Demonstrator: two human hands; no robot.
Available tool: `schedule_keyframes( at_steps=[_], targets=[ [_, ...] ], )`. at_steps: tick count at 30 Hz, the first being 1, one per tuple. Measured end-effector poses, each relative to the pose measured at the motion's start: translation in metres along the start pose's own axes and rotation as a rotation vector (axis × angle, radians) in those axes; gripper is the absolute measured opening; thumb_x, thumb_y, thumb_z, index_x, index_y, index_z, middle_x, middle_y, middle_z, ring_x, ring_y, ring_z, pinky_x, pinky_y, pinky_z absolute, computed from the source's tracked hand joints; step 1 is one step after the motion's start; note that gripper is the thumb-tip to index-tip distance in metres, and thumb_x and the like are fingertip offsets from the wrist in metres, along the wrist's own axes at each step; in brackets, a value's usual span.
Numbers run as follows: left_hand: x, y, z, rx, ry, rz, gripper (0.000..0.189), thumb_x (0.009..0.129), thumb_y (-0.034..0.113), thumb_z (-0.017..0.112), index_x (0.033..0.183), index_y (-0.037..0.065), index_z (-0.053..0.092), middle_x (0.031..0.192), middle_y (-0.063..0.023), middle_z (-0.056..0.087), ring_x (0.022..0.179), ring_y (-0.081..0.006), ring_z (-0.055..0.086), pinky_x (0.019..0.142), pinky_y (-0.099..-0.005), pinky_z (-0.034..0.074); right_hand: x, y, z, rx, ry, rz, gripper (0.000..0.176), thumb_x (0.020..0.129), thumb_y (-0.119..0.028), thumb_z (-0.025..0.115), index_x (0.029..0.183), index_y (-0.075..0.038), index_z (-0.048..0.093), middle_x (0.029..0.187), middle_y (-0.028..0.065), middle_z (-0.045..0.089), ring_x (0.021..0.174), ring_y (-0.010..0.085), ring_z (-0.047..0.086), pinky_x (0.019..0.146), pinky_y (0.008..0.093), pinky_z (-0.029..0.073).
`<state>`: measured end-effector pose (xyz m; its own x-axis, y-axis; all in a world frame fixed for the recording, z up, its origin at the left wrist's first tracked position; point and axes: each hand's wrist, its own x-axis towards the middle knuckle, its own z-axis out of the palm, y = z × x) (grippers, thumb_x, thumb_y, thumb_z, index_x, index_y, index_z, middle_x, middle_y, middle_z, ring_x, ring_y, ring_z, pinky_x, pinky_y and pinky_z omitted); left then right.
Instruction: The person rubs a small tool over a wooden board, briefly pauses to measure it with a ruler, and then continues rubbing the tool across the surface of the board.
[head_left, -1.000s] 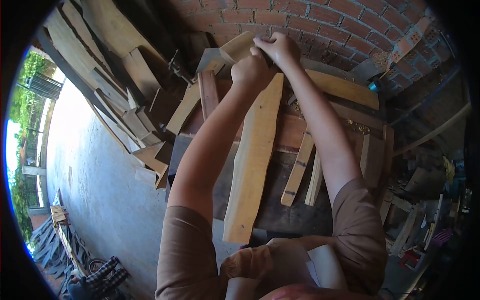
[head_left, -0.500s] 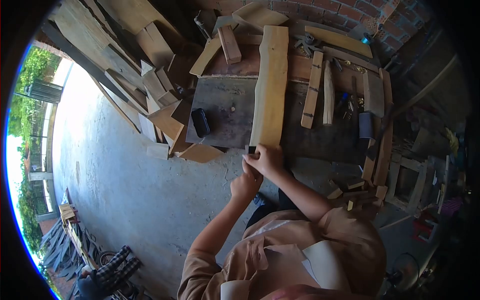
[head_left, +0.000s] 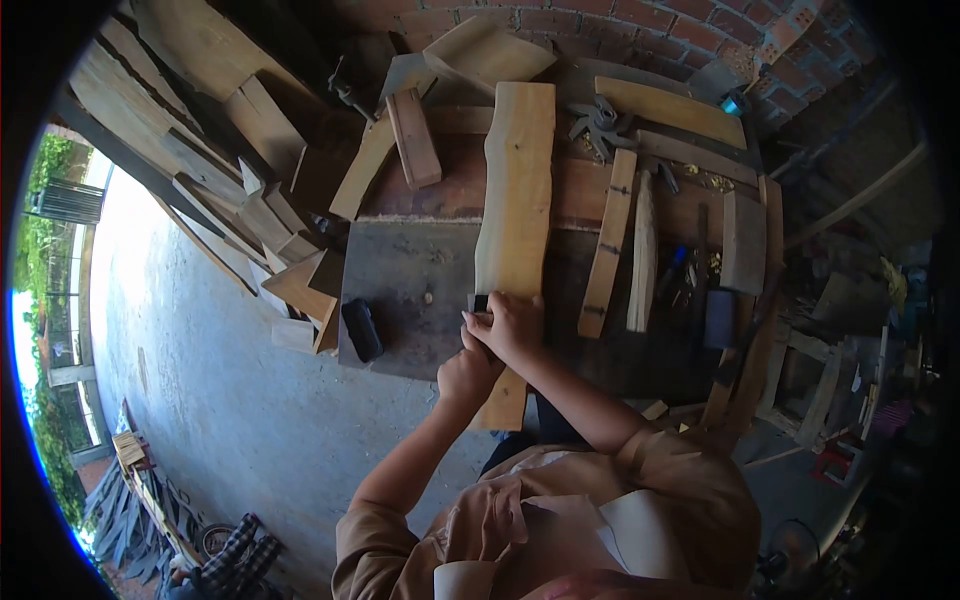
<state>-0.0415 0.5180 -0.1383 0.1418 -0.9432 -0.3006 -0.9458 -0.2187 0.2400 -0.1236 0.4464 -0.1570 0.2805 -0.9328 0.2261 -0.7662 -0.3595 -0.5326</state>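
A long pale plank (head_left: 518, 190) lies lengthwise on the dark worktable (head_left: 420, 255), its near end jutting past the table's front edge. At the plank's left edge, my right hand (head_left: 508, 325) is closed around a small tool with a dark, squarish metal end (head_left: 480, 302); its kind is mostly hidden by my fingers. My left hand (head_left: 468, 378) is closed just below, against the right one, apparently on the same tool's lower part. To the left of my hands sits a black oblong tray-like box (head_left: 362, 330).
Right of the plank lie a wooden strip with dark marks (head_left: 607, 245), a rough stick (head_left: 643, 250) and a dark cylinder (head_left: 719, 320). A reddish wooden block (head_left: 414, 138) rests farther back. Boards lean at left (head_left: 200, 120). Another person (head_left: 235, 555) is at lower left.
Both hands, still together on the tool, have moved forward along the plank's left edge, away from my body. The plank's near end now shows below them. The view has shifted.
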Motion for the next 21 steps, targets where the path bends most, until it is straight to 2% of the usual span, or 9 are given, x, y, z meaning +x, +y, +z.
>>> schedule_keyframes(
  at_steps=[3,6,8,10,13,15,17,19,21],
  targets=[
    [0.09,0.027,-0.038,-0.028,-0.072,-0.036,0.088,0.072,0.053,0.052,0.121,-0.011,0.019,0.057,-0.0146,0.059,0.051,-0.0296,0.059,0.046,-0.0382,0.048,0.09,0.034,0.004,-0.024,0.072,-0.009,0.036,0.064,-0.039,0.063,0.06,-0.008,0.046,0.057,0.0073,0.054,0.053,0.027,0.052,0.059,0.039,0.033],
    [0.19,0.05,-0.073,-0.037,-0.015,-0.004,0.073,0.073,0.05,0.053,0.111,-0.009,0.029,0.064,-0.0165,0.06,0.059,-0.0302,0.061,0.052,-0.0387,0.049,0.19,0.064,0.0,-0.064,0.139,0.02,0.036,0.064,-0.041,0.064,0.062,-0.007,0.051,0.06,0.0107,0.057,0.06,0.0282,0.056,0.062,0.0398,0.037],
    [0.261,0.061,-0.09,-0.012,0.063,0.031,0.061,0.075,0.045,0.052,0.104,-0.006,0.035,0.069,-0.0171,0.06,0.064,-0.03,0.061,0.056,-0.0385,0.05,0.263,0.079,-0.007,-0.056,0.048,0.123,0.039,0.067,-0.046,0.061,0.068,-0.007,0.055,0.064,0.0127,0.058,0.065,0.0299,0.058,0.065,0.0402,0.04],
    [0.332,0.071,-0.103,0.086,0.192,0.079,0.06,0.076,0.045,0.051,0.101,-0.007,0.037,0.071,-0.0138,0.062,0.064,-0.0247,0.063,0.054,-0.0345,0.05,0.334,0.09,-0.02,-0.096,-0.101,0.184,0.046,0.069,-0.052,0.055,0.077,-0.006,0.057,0.081,0.018,0.06,0.078,0.0303,0.059,0.069,0.0409,0.042],
    [0.408,0.087,-0.144,0.174,0.087,0.143,0.058,0.078,0.044,0.048,0.107,-0.005,0.038,0.093,-0.0146,0.06,0.09,-0.0256,0.059,0.074,-0.0347,0.047,0.419,0.116,-0.011,-0.102,-0.051,0.274,0.048,0.07,-0.05,0.054,0.089,-0.006,0.06,0.092,0.0133,0.061,0.087,0.0285,0.058,0.085,0.0456,0.035],
    [0.409,0.106,-0.182,0.044,0.307,0.132,0.057,0.078,0.048,0.045,0.1,-0.005,0.043,0.093,-0.0225,0.058,0.088,-0.0323,0.058,0.073,-0.039,0.047,0.444,0.108,-0.034,-0.115,0.085,0.258,0.049,0.069,-0.05,0.055,0.092,-0.007,0.06,0.091,0.012,0.061,0.089,0.0272,0.057,0.085,0.0503,0.032],
    [0.405,0.11,-0.212,-0.003,0.331,0.113,0.06,0.078,0.049,0.045,0.101,-0.005,0.042,0.092,-0.023,0.058,0.088,-0.0326,0.058,0.073,-0.039,0.047,0.447,0.075,-0.075,-0.112,0.175,0.209,0.049,0.069,-0.05,0.055,0.093,-0.008,0.06,0.09,0.0114,0.061,0.089,0.0267,0.058,0.084,0.0521,0.032],
    [0.378,0.104,-0.224,-0.046,0.348,0.091,0.062,0.077,0.051,0.046,0.102,-0.006,0.042,0.092,-0.0235,0.058,0.088,-0.0329,0.058,0.073,-0.0389,0.047,0.429,0.041,-0.111,-0.224,0.261,0.154,0.047,0.065,-0.047,0.06,0.082,-0.004,0.06,0.083,0.015,0.061,0.078,0.0303,0.059,0.068,0.038,0.046],
    [0.334,0.095,-0.233,-0.007,0.428,0.18,0.064,0.076,0.052,0.047,0.1,-0.008,0.041,0.09,-0.0236,0.058,0.085,-0.0332,0.059,0.07,-0.0397,0.048,0.403,0.029,-0.112,-0.177,0.19,0.146,0.047,0.067,-0.048,0.058,0.086,-0.006,0.06,0.086,0.0131,0.062,0.083,0.0284,0.058,0.075,0.0448,0.039]
  ],
)
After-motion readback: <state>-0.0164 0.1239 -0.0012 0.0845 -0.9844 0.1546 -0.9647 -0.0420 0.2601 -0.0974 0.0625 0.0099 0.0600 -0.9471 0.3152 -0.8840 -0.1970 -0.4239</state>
